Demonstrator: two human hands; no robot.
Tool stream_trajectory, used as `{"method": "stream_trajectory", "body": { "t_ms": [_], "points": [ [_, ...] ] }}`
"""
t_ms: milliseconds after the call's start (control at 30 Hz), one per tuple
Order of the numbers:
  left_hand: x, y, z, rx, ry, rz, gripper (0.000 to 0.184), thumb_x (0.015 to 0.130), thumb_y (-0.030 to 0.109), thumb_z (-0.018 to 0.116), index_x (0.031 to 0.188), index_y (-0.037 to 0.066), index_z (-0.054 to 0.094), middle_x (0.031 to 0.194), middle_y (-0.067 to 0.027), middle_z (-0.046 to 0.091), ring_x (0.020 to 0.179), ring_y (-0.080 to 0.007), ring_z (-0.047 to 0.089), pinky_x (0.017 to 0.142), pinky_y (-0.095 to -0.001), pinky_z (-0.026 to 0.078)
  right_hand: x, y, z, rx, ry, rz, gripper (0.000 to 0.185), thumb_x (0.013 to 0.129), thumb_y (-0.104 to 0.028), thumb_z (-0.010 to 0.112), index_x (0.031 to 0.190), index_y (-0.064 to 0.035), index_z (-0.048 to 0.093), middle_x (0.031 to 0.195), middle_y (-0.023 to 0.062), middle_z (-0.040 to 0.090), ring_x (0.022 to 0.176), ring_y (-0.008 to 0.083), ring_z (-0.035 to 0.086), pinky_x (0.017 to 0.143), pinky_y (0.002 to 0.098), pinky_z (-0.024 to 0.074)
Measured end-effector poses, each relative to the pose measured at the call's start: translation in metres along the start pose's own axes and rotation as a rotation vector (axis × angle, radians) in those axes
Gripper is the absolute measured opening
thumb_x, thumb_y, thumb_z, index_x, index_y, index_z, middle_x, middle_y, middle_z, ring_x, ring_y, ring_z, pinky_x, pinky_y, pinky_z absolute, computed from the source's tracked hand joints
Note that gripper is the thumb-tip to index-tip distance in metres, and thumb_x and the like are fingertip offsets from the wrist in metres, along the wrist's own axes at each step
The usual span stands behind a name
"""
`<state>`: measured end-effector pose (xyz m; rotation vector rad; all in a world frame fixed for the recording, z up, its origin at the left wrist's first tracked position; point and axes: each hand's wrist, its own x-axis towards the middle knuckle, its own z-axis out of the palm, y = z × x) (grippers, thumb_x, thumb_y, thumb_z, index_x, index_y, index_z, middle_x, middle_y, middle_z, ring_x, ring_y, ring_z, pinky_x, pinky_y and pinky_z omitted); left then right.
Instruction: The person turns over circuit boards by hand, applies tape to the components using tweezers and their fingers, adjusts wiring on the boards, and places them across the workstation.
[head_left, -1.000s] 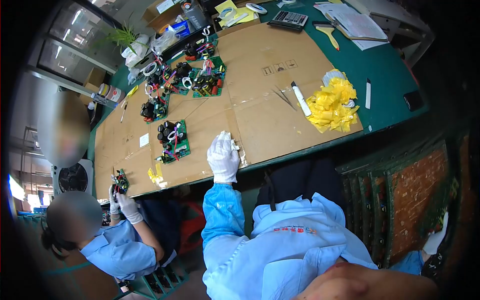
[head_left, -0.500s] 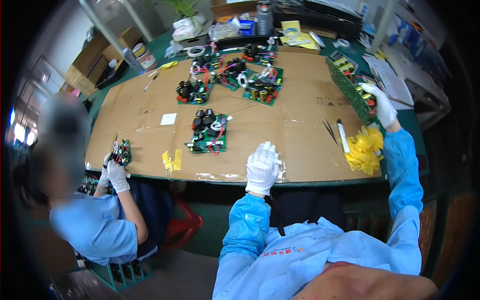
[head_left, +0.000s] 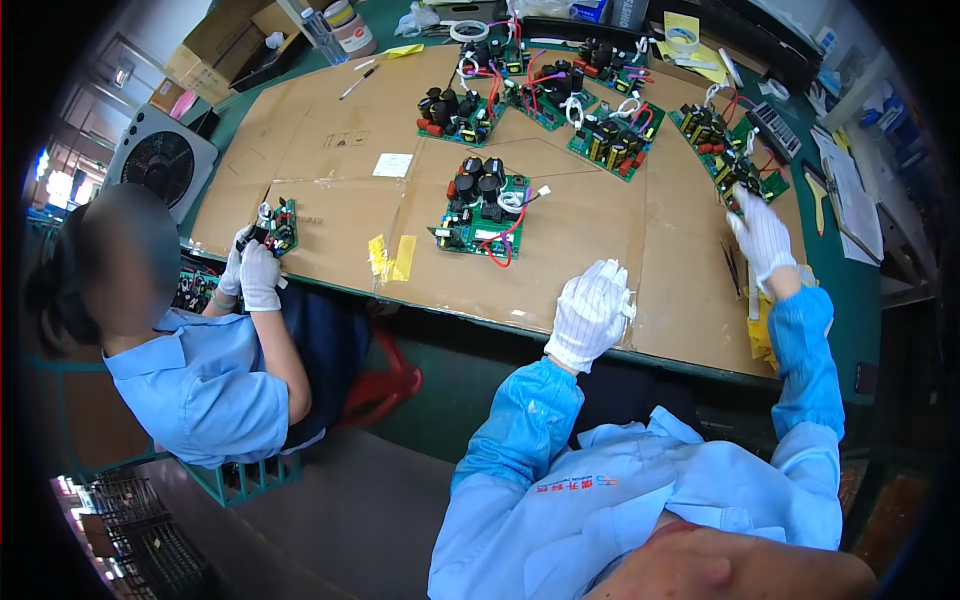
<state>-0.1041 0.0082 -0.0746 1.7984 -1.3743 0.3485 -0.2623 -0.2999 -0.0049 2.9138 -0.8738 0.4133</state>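
Observation:
My left hand (head_left: 590,315), in a white striped glove, lies palm down on the cardboard sheet (head_left: 670,225) near its front edge. Its fingers are stretched out and hold nothing. On the right side, my gloved right hand (head_left: 762,238) grips the near end of a green circuit board (head_left: 722,150). This board is component side up, with yellow-banded cylinders, red parts and loose wires; the fingertips are partly hidden among its parts. Left of my left hand, another circuit board (head_left: 485,215) with black cylinders and a red wire rests on the cardboard.
Several more circuit boards (head_left: 615,140) stand toward the back. Tweezers (head_left: 732,268) and yellow tape scraps (head_left: 760,335) lie by my right forearm. To the left, a co-worker's gloved hands (head_left: 258,278) hold a small board (head_left: 280,228). A fan (head_left: 158,165) is beyond them.
The circuit board at the right has gone from tilted up, its green underside showing, to lying component side up. My right hand has come down with it. The view has shifted.

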Motion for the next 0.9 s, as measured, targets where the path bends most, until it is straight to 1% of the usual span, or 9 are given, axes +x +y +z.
{"method": "stream_trajectory", "body": {
  "t_ms": [67,200,300,433,467,567,667,800,900],
  "points": [
    [0.001,0.001,-0.005,-0.046,0.011,0.016,0.039,0.081,0.013,0.070,0.119,0.006,0.065,0.120,-0.0145,0.066,0.113,-0.0306,0.064,0.089,-0.0413,0.050,-0.020,-0.035,-0.025,-0.133,-0.459,0.197,0.046,0.093,-0.024,0.061,0.137,-0.0110,0.051,0.113,0.0179,0.066,0.106,0.0377,0.063,0.085,0.0484,0.0530],
    [0.008,0.006,-0.022,-0.097,0.042,0.082,0.045,0.076,0.011,0.068,0.121,0.005,0.065,0.123,-0.0147,0.065,0.112,-0.0321,0.064,0.089,-0.0427,0.050,-0.053,-0.060,-0.003,-0.221,-0.466,0.198,0.042,0.092,-0.017,0.057,0.133,-0.0089,0.053,0.104,0.0154,0.068,0.102,0.0346,0.065,0.087,0.0460,0.0528],
    [0.025,0.004,-0.046,-0.029,0.123,0.162,0.052,0.069,0.006,0.067,0.121,0.005,0.066,0.122,-0.0157,0.066,0.110,-0.0344,0.065,0.088,-0.0435,0.051,-0.067,-0.071,0.010,-0.246,-0.210,-0.040,0.049,0.085,-0.004,0.053,0.134,-0.0049,0.051,0.101,0.0146,0.064,0.096,0.0313,0.064,0.085,0.0401,0.0526],
    [0.048,-0.027,-0.084,0.183,0.354,0.160,0.056,0.073,0.007,0.067,0.128,0.004,0.062,0.124,-0.0196,0.061,0.116,-0.0396,0.058,0.095,-0.0504,0.048,-0.077,-0.095,0.002,-0.031,-0.221,-0.090,0.048,0.089,-0.007,0.055,0.136,-0.0071,0.048,0.102,0.0146,0.060,0.094,0.0328,0.060,0.079,0.0431,0.0507],
    [0.055,-0.042,-0.096,0.247,0.393,0.155,0.066,0.066,0.007,0.066,0.132,0.004,0.057,0.123,-0.0196,0.060,0.108,-0.0406,0.061,0.085,-0.0509,0.050,-0.080,-0.094,0.004,-0.025,-0.220,-0.089,0.048,0.089,-0.007,0.055,0.136,-0.0071,0.048,0.102,0.0146,0.060,0.094,0.0328,0.060,0.079,0.0431,0.0507],
    [0.053,-0.080,-0.114,0.462,0.413,-0.210,0.040,0.093,0.013,0.055,0.130,0.000,0.058,0.130,-0.0204,0.059,0.123,-0.0418,0.053,0.105,-0.0492,0.039,-0.089,-0.086,0.013,0.114,-0.109,-0.113,0.049,0.087,-0.006,0.058,0.135,-0.0067,0.051,0.102,0.0149,0.061,0.095,0.0337,0.060,0.080,0.0419,0.0514],
    [0.041,-0.117,-0.120,0.206,0.388,-0.371,0.031,0.100,0.018,0.047,0.120,-0.001,0.062,0.119,-0.0199,0.063,0.114,-0.0338,0.057,0.102,-0.0429,0.042,-0.096,-0.084,0.013,0.260,-0.026,-0.150,0.047,0.088,-0.007,0.058,0.134,-0.0080,0.052,0.098,0.0142,0.060,0.095,0.0308,0.063,0.079,0.0402,0.0526],
    [0.028,-0.116,-0.118,0.112,0.205,-0.451,0.030,0.101,0.025,0.051,0.119,0.004,0.064,0.114,-0.0164,0.064,0.114,-0.0294,0.057,0.101,-0.0416,0.042,-0.109,-0.075,0.011,0.954,-0.192,0.203,0.047,0.090,-0.012,0.062,0.136,-0.0071,0.051,0.116,0.0141,0.064,0.102,0.0265,0.067,0.089,0.0346,0.0523],
    [0.020,-0.102,-0.109,-0.047,0.105,-0.594,0.032,0.100,0.028,0.054,0.119,0.004,0.065,0.121,-0.0158,0.062,0.117,-0.0263,0.056,0.105,-0.0396,0.039,-0.120,-0.067,0.009,1.437,-0.297,0.449,0.047,0.094,-0.024,0.063,0.138,-0.0134,0.050,0.129,0.0124,0.059,0.101,0.0327,0.066,0.091,0.0377,0.0536]
  ]
}}
